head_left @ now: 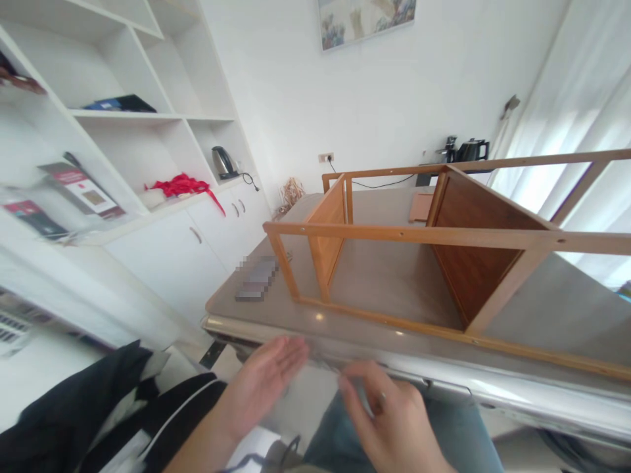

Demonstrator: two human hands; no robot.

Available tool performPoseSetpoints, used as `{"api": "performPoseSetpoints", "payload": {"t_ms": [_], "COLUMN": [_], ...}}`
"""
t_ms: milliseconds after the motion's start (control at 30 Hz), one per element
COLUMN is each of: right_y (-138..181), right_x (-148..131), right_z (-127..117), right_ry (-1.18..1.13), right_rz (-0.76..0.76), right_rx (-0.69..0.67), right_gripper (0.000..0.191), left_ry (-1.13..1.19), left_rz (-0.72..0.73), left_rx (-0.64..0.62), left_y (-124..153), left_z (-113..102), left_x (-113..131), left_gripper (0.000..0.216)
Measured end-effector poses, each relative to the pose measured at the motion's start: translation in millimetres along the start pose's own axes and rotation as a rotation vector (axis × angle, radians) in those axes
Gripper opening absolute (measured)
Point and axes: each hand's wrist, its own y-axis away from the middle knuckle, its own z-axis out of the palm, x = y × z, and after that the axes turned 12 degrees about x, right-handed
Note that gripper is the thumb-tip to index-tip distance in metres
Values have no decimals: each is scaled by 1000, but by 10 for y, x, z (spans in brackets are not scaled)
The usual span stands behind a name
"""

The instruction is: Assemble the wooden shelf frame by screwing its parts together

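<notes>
My left hand (pixel 263 378) is held over the front edge of the table, its fingers stretched out flat and slightly blurred. Beside it, my right hand (pixel 392 410) is closed, with thumb and forefinger pinched together. Something thin and small may be at those fingertips, but I cannot make it out. A wooden rack frame (pixel 365 230) lies on its side on the grey-topped table (pixel 394 279), just beyond both hands. Between its rails stand a light wood panel (pixel 330 230) and a darker brown panel (pixel 480 240). Neither hand touches the frame.
A pixelated flat item (pixel 256 279) lies at the table's left end. White shelves (pixel 128 117) with a red ribbon (pixel 180 186) and a kettle (pixel 223 161) stand at left. A black kettle (pixel 473 151) is at the back right. Dark cloth (pixel 93 401) is at lower left.
</notes>
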Motion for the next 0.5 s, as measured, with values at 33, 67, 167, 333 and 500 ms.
{"api": "performPoseSetpoints", "payload": {"t_ms": [33,67,167,333,500], "right_y": [-65,-112,-144,-20,285], "right_x": [-82,-144,-217,-134,128], "right_z": [68,139,302,148,-38], "right_ry": [-6,1,184,68,-87], "right_rz": [-69,-139,-225,-83,165], "right_rx": [-49,-101,-236,-249,-30], "right_gripper": [26,25,21,20,34], "left_ry": [68,118,204,209,12], "left_rz": [-80,-158,-279,-249,-15], "left_rx": [0,-20,-117,-93,-31], "left_y": [39,67,125,209,93], "left_z": [27,70,206,258,200], "left_x": [-178,-311,-502,-533,-84], "left_gripper": [5,8,14,10,14]}}
